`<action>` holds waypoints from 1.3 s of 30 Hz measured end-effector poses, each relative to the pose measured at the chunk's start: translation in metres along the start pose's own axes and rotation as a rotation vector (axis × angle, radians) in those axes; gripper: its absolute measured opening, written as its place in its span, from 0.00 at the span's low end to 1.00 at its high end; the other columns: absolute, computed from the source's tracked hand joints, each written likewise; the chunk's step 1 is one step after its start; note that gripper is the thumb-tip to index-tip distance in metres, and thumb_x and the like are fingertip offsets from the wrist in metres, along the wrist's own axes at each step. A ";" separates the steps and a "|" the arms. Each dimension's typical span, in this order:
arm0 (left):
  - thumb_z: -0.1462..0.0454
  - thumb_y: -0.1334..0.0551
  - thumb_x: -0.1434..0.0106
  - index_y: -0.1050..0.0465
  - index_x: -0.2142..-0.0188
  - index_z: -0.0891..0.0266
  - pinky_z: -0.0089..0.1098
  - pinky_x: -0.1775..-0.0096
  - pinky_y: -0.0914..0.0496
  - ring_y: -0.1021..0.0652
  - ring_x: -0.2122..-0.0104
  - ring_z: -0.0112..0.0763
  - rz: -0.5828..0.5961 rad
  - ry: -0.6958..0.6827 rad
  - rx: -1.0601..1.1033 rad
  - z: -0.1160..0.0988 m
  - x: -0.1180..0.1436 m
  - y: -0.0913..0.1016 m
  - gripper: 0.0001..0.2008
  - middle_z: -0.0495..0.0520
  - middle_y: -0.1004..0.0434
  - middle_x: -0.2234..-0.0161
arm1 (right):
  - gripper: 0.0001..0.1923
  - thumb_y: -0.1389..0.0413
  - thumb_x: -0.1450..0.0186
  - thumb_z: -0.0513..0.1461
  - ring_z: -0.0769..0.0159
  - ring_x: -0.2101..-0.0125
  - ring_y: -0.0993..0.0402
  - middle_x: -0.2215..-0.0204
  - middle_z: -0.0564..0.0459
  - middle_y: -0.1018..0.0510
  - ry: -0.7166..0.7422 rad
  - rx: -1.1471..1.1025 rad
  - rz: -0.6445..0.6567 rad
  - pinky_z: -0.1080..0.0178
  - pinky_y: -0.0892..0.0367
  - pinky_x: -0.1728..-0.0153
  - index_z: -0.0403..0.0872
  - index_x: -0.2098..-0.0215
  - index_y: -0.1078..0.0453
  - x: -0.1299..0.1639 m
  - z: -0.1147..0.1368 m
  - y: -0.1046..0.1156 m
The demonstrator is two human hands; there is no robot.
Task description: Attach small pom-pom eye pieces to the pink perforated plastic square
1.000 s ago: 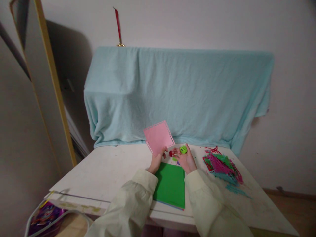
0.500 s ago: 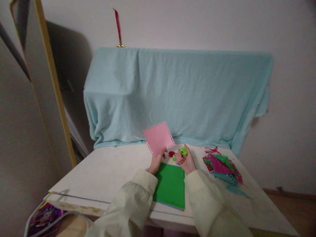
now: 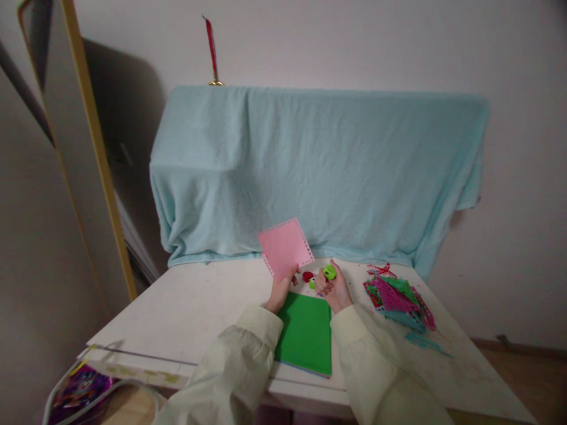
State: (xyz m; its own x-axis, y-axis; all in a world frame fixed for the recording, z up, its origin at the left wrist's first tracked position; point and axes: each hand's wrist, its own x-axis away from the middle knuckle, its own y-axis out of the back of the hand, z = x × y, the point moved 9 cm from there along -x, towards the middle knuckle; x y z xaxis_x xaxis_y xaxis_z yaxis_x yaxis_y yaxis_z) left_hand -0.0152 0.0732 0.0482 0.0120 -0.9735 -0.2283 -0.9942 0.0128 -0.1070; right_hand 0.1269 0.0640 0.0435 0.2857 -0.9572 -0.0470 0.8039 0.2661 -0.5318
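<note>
Pinched by its lower corner, a pink square sheet of paper [image 3: 286, 247] is raised in my left hand [image 3: 282, 289]; small punched holes run along its edges. My right hand [image 3: 335, 289] is wrapped round a lime-green craft punch [image 3: 329, 271], to the right of the sheet and apart from it. Between the hands, small red [image 3: 307, 276] and lime-green [image 3: 312, 283] pieces lie on the table, partly hidden by my right fingers. Below both hands rests a stack of paper with a green sheet [image 3: 305, 330] on top.
On the right of the white table [image 3: 177, 313] is a heap of punched coloured paper [image 3: 398, 301], with blue scraps [image 3: 426, 342] beside it. A light-blue cloth [image 3: 319, 171] hangs behind. A purple packet [image 3: 82, 386] sits at the lower left.
</note>
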 end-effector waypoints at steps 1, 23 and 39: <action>0.46 0.42 0.43 0.27 0.70 0.61 0.29 0.69 0.36 0.32 0.80 0.26 0.001 -0.001 -0.001 0.000 0.000 0.000 0.21 0.46 0.33 0.81 | 0.30 0.59 0.39 0.61 0.73 0.88 0.63 0.90 0.64 0.57 0.001 -0.004 0.001 0.67 0.57 0.86 0.49 0.85 0.44 0.000 0.000 0.000; 0.45 0.41 0.45 0.26 0.70 0.62 0.29 0.69 0.37 0.32 0.80 0.26 -0.014 0.046 -0.002 0.004 0.000 0.001 0.22 0.46 0.32 0.81 | 0.29 0.55 0.37 0.57 0.75 0.88 0.60 0.90 0.63 0.55 -0.041 -0.206 0.101 0.69 0.56 0.88 0.46 0.84 0.40 -0.002 -0.005 -0.003; 0.46 0.42 0.43 0.27 0.70 0.62 0.29 0.68 0.36 0.32 0.80 0.26 -0.010 0.023 -0.018 0.005 0.000 0.001 0.21 0.46 0.33 0.81 | 0.29 0.57 0.37 0.58 0.74 0.88 0.62 0.90 0.63 0.56 -0.034 -0.178 0.081 0.68 0.57 0.87 0.47 0.84 0.41 -0.002 -0.005 0.000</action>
State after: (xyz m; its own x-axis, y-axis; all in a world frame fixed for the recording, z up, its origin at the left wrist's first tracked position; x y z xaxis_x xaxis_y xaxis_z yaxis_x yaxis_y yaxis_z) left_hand -0.0158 0.0745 0.0431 0.0200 -0.9786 -0.2048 -0.9958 -0.0011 -0.0920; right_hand 0.1234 0.0657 0.0394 0.3655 -0.9283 -0.0688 0.6734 0.3147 -0.6690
